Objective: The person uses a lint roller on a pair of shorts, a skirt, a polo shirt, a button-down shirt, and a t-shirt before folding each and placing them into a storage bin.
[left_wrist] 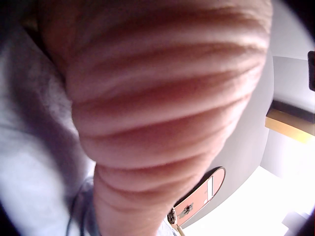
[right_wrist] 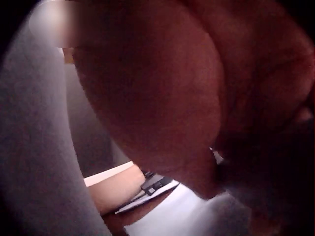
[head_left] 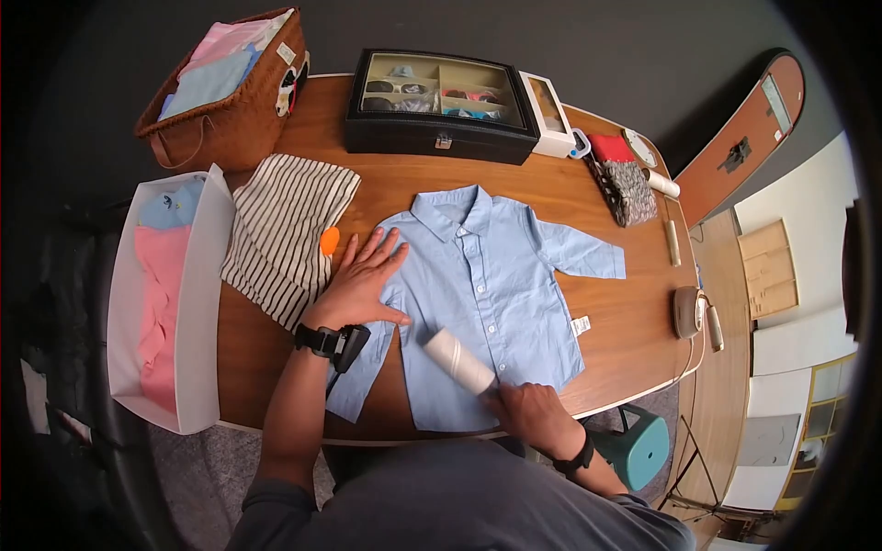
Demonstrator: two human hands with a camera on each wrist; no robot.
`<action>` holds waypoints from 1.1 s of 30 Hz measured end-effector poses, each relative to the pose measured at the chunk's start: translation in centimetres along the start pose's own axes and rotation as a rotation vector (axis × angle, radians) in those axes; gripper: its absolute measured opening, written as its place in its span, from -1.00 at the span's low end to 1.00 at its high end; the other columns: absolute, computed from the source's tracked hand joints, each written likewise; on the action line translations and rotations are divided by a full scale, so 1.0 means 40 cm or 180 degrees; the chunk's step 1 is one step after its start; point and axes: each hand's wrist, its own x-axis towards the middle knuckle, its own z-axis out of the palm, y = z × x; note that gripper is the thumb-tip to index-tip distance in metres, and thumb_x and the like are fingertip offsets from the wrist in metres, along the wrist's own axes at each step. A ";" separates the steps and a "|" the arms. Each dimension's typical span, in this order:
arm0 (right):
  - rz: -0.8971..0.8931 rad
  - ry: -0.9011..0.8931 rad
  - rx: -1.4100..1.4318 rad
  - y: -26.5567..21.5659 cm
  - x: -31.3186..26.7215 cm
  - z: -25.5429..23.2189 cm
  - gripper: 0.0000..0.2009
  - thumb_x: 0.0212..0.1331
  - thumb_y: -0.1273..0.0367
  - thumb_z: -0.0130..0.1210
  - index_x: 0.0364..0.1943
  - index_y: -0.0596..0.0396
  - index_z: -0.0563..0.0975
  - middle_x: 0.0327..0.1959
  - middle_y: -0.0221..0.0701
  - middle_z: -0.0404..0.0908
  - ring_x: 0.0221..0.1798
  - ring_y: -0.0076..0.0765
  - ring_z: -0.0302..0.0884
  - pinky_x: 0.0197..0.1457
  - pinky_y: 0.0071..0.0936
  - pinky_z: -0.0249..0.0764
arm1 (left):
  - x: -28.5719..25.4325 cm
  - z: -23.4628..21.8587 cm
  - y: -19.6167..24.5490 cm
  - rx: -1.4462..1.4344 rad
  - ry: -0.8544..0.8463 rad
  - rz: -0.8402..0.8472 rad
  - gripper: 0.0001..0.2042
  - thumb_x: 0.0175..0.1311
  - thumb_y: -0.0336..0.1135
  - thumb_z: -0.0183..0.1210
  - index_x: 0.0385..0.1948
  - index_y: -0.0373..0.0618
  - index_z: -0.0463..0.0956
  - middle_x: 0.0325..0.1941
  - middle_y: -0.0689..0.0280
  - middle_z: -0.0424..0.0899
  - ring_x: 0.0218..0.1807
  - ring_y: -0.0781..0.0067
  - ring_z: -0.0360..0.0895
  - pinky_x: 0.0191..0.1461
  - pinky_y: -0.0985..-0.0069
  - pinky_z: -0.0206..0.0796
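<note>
White roller (head_left: 459, 364): slanting over lower front of blue shirt (head_left: 528, 303), long axis aiming toward left hand (head_left: 360, 280). Right hand (head_left: 537, 419), nearer, is gripping it by shirt's hem; left, fingers spread, is resting on shirt's sleeve

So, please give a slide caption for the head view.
Left hand on a blue shirt, right hand holding a lint roller.

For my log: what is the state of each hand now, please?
Left hand: open, resting on the blue button-up shirt.
Right hand: holding the lint roller.

1 teal stool (head_left: 637, 452), 1 case (head_left: 395, 140)
</note>
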 end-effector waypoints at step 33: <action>-0.0351 -0.1289 0.1987 0.131 -0.080 -0.001 -0.59 0.25 0.07 0.16 -0.35 0.23 0.62 -0.56 -0.07 0.53 -0.48 -0.01 0.47 -0.37 -0.23 0.33 | -0.001 0.005 0.003 0.0069 0.0000 -0.0127 0.20 -0.25 0.31 0.43 0.49 -0.05 -0.01 0.63 0.20 -0.20 0.64 0.25 -0.37 0.63 0.11 -0.59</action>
